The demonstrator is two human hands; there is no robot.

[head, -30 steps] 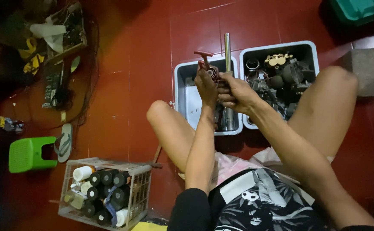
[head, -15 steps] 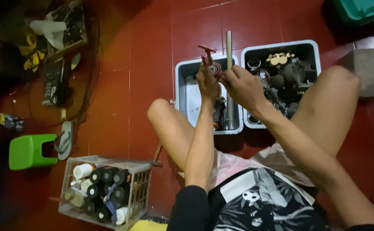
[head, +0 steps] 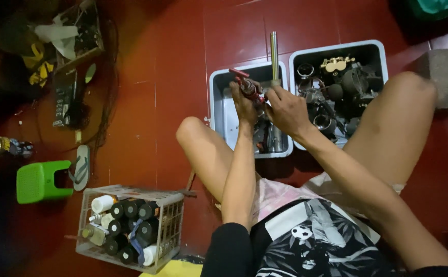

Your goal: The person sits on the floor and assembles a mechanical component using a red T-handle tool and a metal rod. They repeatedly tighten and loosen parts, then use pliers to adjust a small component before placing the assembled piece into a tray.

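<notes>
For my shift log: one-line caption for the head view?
Both hands, left and right, hold a red-handled part over grey bins on a red floor.

Your left hand (head: 244, 102) was raised ahead of you, fingers (head: 238, 90) curled shut, your right hand (head: 284, 109) close beside it, fingers (head: 271, 95) bent inward, both forearms stretched forward between your bare raised knees, wrists nearly level.

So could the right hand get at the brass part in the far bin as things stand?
Probably yes: the brass part lies uncovered on top of the right bin, nothing between it and the right hand, though that hand is busy on the red-handled tool.
</notes>
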